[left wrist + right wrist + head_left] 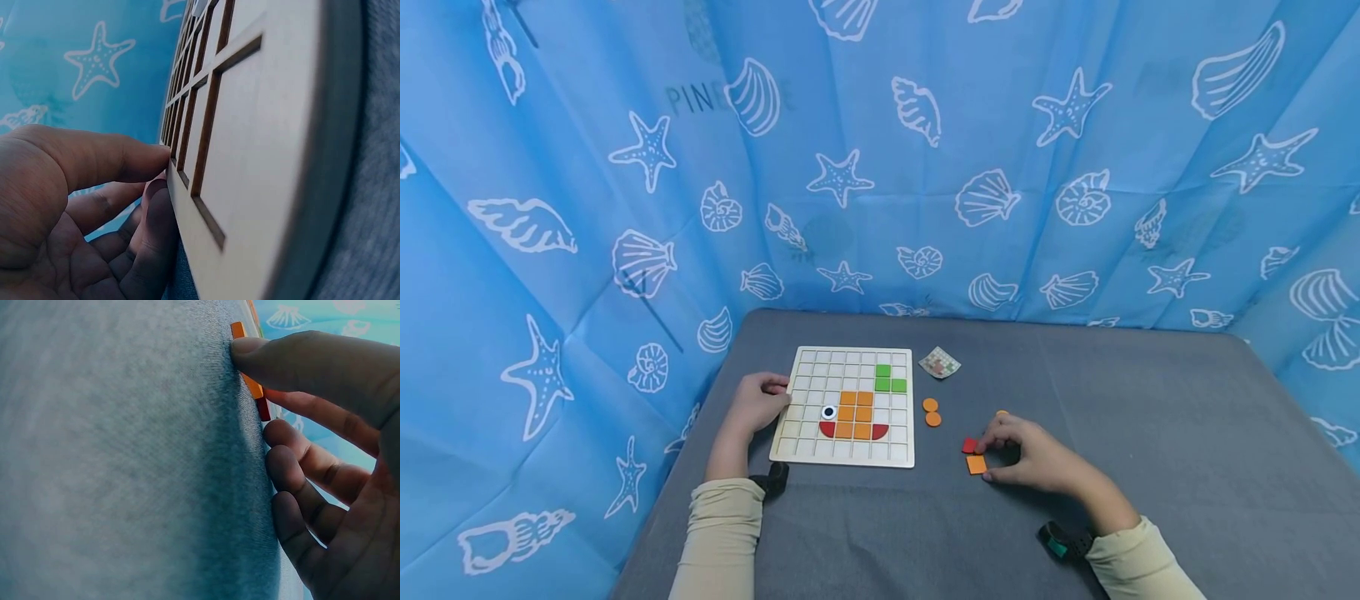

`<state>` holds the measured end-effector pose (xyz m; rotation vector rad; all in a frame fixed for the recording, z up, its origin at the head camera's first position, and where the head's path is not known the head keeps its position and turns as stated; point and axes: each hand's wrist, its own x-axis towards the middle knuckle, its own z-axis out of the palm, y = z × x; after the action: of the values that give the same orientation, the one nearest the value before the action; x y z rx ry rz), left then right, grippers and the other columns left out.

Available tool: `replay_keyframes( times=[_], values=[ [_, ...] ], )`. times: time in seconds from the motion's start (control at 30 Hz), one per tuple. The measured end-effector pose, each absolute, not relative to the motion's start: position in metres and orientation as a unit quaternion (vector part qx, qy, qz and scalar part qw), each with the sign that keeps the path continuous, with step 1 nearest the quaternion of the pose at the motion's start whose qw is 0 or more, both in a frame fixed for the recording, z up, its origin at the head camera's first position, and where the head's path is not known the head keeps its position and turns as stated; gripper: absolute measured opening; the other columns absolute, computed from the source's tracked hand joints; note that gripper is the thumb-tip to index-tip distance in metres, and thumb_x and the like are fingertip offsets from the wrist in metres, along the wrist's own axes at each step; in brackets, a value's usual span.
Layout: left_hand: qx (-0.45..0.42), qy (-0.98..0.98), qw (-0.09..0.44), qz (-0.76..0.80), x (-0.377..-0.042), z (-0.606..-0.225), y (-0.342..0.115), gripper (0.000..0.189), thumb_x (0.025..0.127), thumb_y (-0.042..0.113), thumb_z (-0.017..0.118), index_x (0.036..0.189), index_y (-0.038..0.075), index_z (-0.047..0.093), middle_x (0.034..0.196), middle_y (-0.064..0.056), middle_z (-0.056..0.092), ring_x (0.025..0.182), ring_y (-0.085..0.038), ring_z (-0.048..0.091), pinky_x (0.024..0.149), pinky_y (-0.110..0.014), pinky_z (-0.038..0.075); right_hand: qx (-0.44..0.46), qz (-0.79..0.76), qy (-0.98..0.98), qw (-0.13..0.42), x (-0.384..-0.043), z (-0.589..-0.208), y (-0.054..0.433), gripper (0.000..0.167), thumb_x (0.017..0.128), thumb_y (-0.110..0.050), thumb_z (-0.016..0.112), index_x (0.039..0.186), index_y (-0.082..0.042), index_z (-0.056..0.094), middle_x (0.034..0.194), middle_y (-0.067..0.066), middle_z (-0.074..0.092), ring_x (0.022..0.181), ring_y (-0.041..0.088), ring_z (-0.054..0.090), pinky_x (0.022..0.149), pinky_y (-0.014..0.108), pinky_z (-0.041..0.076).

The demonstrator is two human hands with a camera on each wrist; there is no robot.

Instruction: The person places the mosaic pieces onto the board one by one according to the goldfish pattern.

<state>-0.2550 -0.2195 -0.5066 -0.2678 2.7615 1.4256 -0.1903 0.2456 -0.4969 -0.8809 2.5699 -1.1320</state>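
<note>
A pale wooden grid board (842, 454) lies at the left of the table. On it are orange squares (855, 414), green squares (883, 377), two red curved pieces (880, 432) and a round eye piece (829, 412). My left hand (760, 402) holds the board's left edge, its thumb (125, 159) at the rim and the other fingers curled against the side. To the right of the board, my right hand (1033, 454) pinches a loose orange square tile (976, 465) at its edges. Its index fingertip meets a red piece (970, 446), partly hidden.
Two orange discs (932, 412) lie between the board and my right hand. Another orange piece (1002, 413) shows partly behind that hand. A small patterned card (940, 362) lies beyond the discs. A blue shell-print curtain (880, 208) hangs behind the grey table (1150, 400).
</note>
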Motion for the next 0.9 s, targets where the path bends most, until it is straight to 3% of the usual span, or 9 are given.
replay_keyframes(
  times=[0.33, 0.9],
  values=[
    [-0.086, 0.887, 0.007, 0.454, -0.2558, -0.5083, -0.2198, 0.031, 0.095, 0.003, 0.069, 0.125, -0.003, 0.072, 0.104, -0.015, 0.068, 0.093, -0.027, 0.063, 0.082, -0.038, 0.052, -0.288, -0.374, 0.875, 0.107, -0.1906, -0.4965, 0.2454, 0.021, 0.086, -0.021, 0.089, 0.104, -0.020, 0.079, 0.107, -0.001, 0.067, 0.095, 0.014, 0.057, 0.082, 0.028, 0.050],
    [-0.085, 0.885, 0.013, 0.457, -0.2547, -0.5054, -0.2197, 0.031, 0.095, 0.004, 0.068, 0.125, -0.003, 0.072, 0.105, -0.016, 0.068, 0.094, -0.028, 0.064, 0.085, -0.042, 0.053, -0.283, -0.377, 0.875, 0.115, -0.1916, -0.4918, 0.2366, 0.017, 0.090, -0.016, 0.084, 0.106, -0.015, 0.078, 0.097, -0.004, 0.073, 0.085, 0.010, 0.065, 0.075, 0.028, 0.058]
  ],
)
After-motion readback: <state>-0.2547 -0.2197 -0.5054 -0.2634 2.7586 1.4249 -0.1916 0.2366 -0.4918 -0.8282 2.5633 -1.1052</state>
